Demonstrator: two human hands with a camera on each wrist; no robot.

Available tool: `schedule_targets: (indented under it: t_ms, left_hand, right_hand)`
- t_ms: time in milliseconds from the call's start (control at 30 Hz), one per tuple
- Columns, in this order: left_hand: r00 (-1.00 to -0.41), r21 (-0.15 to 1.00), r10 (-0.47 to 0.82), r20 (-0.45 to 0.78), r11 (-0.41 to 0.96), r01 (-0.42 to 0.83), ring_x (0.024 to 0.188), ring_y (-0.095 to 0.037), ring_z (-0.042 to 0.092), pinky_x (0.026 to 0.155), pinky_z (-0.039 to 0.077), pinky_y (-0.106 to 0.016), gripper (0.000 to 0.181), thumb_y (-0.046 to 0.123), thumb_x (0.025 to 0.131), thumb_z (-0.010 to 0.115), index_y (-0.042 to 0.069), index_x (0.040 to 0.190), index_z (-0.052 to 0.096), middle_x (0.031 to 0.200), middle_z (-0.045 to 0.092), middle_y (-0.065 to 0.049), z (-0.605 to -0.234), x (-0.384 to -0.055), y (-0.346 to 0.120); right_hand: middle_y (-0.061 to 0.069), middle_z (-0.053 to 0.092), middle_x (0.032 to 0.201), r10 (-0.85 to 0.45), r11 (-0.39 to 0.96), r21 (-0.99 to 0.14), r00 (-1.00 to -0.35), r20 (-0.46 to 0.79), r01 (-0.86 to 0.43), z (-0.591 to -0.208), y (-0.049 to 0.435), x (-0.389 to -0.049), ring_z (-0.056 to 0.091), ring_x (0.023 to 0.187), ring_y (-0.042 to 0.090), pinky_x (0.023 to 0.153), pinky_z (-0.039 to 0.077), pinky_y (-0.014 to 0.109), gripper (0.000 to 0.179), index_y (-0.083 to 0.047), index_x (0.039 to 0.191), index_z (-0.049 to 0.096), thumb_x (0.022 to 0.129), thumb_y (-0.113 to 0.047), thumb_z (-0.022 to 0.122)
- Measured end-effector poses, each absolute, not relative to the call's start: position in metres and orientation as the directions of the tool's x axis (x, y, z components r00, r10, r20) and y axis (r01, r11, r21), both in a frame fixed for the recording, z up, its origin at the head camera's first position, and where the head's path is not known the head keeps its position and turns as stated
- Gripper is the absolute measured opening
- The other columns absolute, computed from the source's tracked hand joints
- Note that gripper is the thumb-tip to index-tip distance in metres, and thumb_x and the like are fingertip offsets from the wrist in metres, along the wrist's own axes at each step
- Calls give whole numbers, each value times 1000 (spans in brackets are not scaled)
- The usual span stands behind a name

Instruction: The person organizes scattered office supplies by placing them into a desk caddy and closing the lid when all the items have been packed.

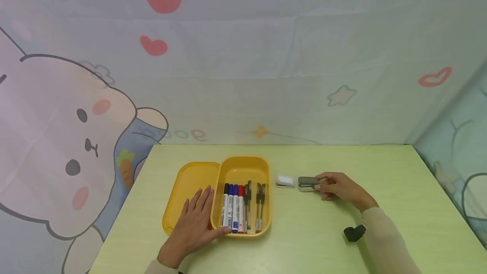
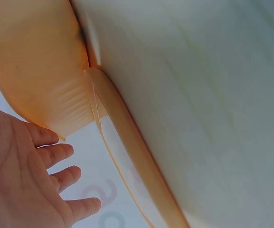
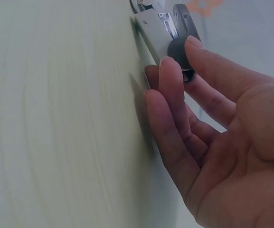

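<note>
A small dark grey stapler (image 1: pixel 308 182) sits right of the yellow box (image 1: pixel 243 163). My right hand (image 1: pixel 340 188) pinches its near end between thumb and fingers; the right wrist view shows the stapler (image 3: pixel 156 40) with its metal part between a grey top and a pale base. Just left of it lies a white stapler (image 1: pixel 285 181). With fingers straight and spread, my left hand (image 1: pixel 194 225) lies at the left side of the box, its thumb over the front rim. Inside the box are several markers (image 1: pixel 235 212) with black, blue and red caps and several dark-capped pens (image 1: pixel 249 206).
A yellow lid (image 1: pixel 194 176) lies flat against the left side of the box, partly under the left hand. The pale green table (image 1: pixel 296 240) ends at a printed cloth backdrop (image 1: pixel 236 96) behind. A black wrist device (image 1: pixel 354 233) sits at the right sleeve.
</note>
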State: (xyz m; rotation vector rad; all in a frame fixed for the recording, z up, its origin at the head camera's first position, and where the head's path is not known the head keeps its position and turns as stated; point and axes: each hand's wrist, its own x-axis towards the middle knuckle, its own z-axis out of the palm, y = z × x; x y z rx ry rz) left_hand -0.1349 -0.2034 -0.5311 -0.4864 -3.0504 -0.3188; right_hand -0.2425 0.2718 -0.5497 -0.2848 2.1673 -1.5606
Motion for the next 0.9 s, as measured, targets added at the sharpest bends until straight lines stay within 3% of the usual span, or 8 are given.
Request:
schedule_targets:
  t_ms: [333,900]
  left_hand:
    - [-952,200,299,63,931,306,154,-38,21,119,22,-66,116,84,82,52,5,162,24,168,23,-11,-532,-135,-204]
    - [-949,189,309,62,930,315,154,-38,22,118,23,-66,115,84,82,51,5,162,24,169,22,-11,-531,-135,-204]
  right_hand:
    - [17,72,114,-377,252,-944,-878,-296,211,-550,269,-237,69,83,16,78,62,33,59,5,144,45,99,-23,69]
    - [20,71,121,-372,220,-959,-894,-251,178,-546,269,-234,67,84,13,79,61,33,62,2,146,45,97,-26,70]
